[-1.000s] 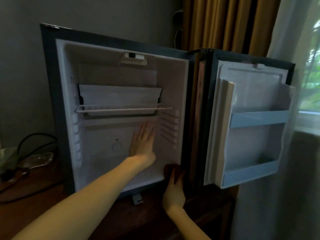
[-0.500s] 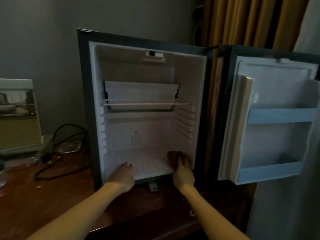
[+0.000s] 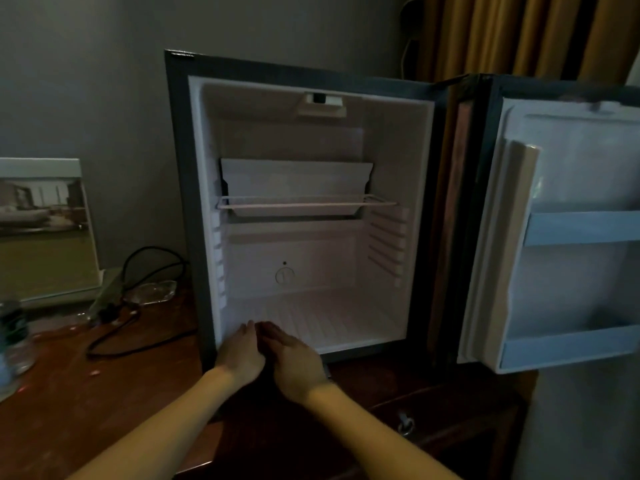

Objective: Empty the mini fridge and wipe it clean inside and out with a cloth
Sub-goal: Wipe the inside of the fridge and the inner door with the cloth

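mini fridge (image 3: 311,258) stands open, white inside, one wire shelf (image 3: 304,204).

Both forearms, seen from the bottom edge of the frame upward, are bare, and the left hand (image 3: 242,355) and right hand (image 3: 298,360) are bare too.

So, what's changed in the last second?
The left hand came off the back wall down to the floor's front left edge; the right hand slid left along the floor to meet it, its cloth no longer clearly visible. The door stays open, wire shelf in place.
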The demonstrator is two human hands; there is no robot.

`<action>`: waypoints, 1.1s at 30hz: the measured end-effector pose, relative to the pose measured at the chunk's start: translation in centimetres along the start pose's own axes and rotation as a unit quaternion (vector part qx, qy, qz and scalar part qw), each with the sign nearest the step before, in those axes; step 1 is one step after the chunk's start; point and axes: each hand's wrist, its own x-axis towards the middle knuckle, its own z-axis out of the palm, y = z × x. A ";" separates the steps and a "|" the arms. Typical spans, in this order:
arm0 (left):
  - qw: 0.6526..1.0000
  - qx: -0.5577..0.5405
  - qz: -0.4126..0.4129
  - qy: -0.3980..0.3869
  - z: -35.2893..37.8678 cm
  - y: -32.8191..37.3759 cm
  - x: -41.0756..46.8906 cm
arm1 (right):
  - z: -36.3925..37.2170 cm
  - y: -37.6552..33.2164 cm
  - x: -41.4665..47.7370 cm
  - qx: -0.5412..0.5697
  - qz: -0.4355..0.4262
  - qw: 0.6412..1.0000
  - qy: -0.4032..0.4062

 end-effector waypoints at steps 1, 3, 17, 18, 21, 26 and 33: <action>1.000 -0.002 0.001 -0.004 0.0 -0.1 0.0 | -0.6 1.1 -0.1 -0.016 0.004 1.000 -0.014; 1.000 0.004 0.009 0.002 0.3 -0.2 -0.1 | -2.4 4.2 -0.2 -0.030 0.028 0.999 -0.015; 0.991 -0.066 -0.047 0.106 2.9 0.4 2.8 | -4.8 17.0 4.6 0.012 0.225 0.973 0.058; 0.989 -0.076 -0.048 0.114 3.0 0.3 3.2 | -4.4 17.5 5.6 -0.001 0.239 0.970 0.046; 0.980 -0.114 -0.064 0.148 3.5 0.3 4.5 | -3.8 18.2 8.4 0.032 0.237 0.970 0.052; 0.966 -0.132 -0.087 0.203 3.9 0.5 5.6 | -2.9 17.4 10.3 -0.005 0.144 0.989 -0.034; 0.933 -0.210 -0.053 0.286 3.5 0.4 5.3 | 1.3 5.9 11.8 0.049 -0.037 0.991 -0.122</action>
